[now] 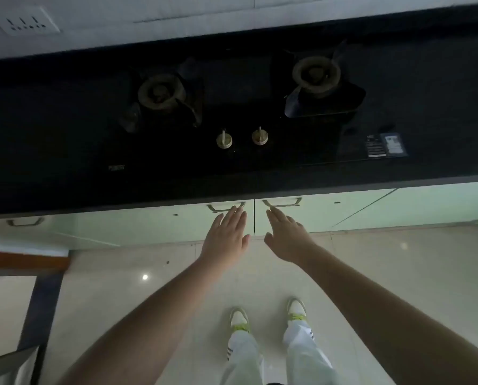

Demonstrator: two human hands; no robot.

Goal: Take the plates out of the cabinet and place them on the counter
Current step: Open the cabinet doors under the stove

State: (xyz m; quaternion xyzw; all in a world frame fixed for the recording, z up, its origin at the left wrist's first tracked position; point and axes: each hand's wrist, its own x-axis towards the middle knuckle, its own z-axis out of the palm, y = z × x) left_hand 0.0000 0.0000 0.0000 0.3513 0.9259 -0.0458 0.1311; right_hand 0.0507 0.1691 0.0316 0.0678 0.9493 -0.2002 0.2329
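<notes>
Two pale green cabinet doors below the black counter [65, 176] are shut; the left door [160, 226] and the right door [315, 215] meet at a centre seam. Each has a metal handle near the top: left handle [226, 207], right handle [282, 202]. My left hand [226, 237] is flat with fingers apart, fingertips just under the left handle. My right hand [288, 237] is open too, its fingertips touching the lower edge of the right handle. Neither hand holds anything. No plates are in view; the cabinet's inside is hidden.
A black two-burner gas hob [240, 87] with two knobs [224, 140] is set into the counter above the doors. More green doors lie to either side. A wall socket [23, 23] sits at top left. My feet [268, 315] stand on pale floor tiles. A dark frame [41, 301] stands at left.
</notes>
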